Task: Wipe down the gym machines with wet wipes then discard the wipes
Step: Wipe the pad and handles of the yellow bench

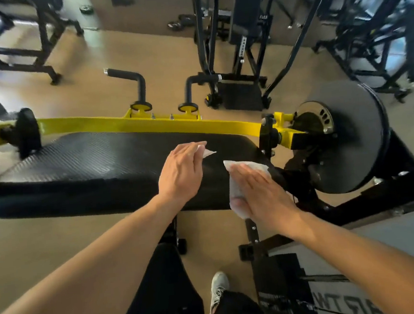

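A black textured pad (90, 171) of a yellow-framed gym machine lies across the middle of the view. My right hand (258, 190) lies flat with straight fingers on a white wet wipe (241, 171), pressing it onto the pad's right end. My left hand (180, 171) hovers over the pad just left of it, fingers curled, pinching a small white wipe (206, 152) whose corner sticks out past the fingertips.
The yellow lever arm (148, 123) runs behind the pad, with two black handles (130, 78) rising from it. A large black weight plate (347, 133) sits at the right end. Other black machines (240, 30) stand behind on the tan floor. My shoe (218, 292) is below.
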